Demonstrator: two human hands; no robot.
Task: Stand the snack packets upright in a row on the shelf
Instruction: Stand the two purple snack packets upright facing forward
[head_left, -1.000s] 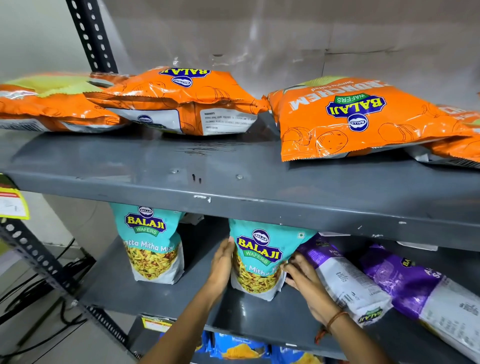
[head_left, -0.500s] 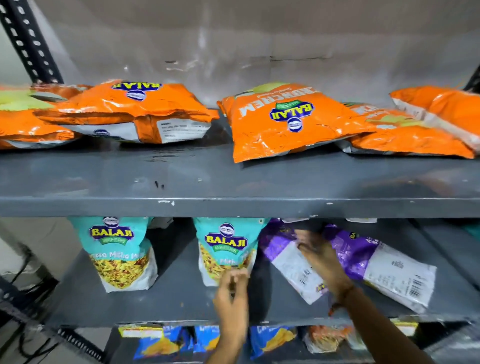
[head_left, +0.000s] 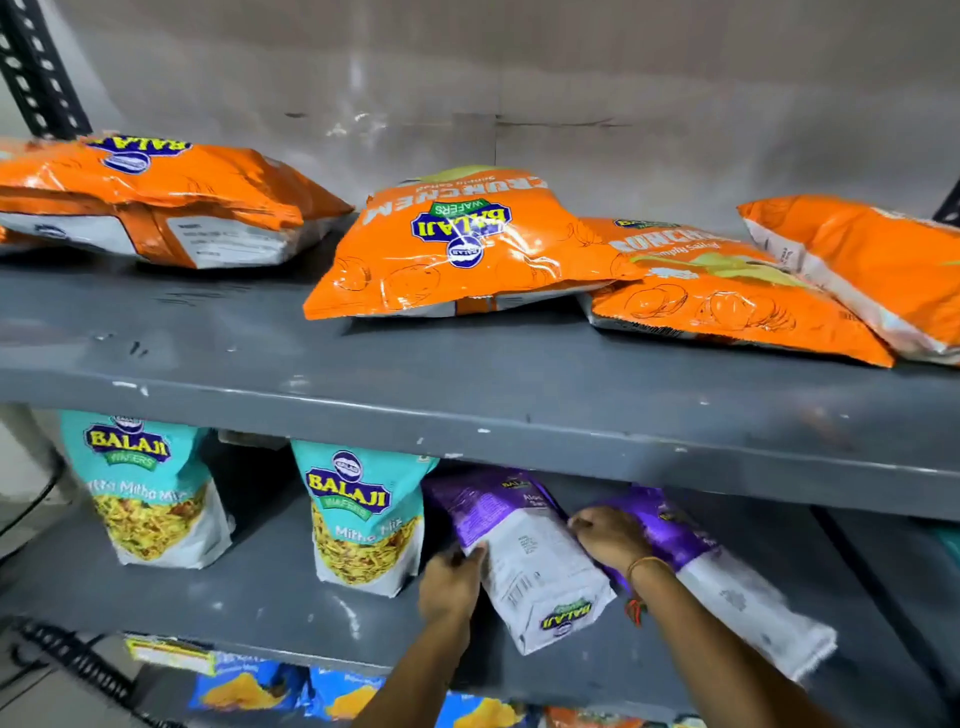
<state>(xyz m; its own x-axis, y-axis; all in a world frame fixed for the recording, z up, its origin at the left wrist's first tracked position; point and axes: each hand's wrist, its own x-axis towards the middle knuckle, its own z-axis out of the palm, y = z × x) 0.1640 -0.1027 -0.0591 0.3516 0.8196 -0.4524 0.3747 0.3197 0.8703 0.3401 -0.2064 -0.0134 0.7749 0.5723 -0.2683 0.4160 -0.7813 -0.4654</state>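
Two teal packs (head_left: 156, 488) (head_left: 363, 519) already stand upright on the middle shelf (head_left: 249, 608), and both hands now close on a purple pack (head_left: 524, 551) lying tilted just right of them: the left hand (head_left: 451, 582) grips its lower left edge, the right hand (head_left: 613, 538) presses its upper right side. To do this well, I judge, pivot it onto its bottom seam, settle the contents, then slide it beside the teal neighbour (a second purple pack (head_left: 727, 582) waits further right). Teal packs read "BALAJI WAFERS" and, blurred, "Mitha Mix"; orange packs (head_left: 467, 249) above also read "BALAJI WAFERS".
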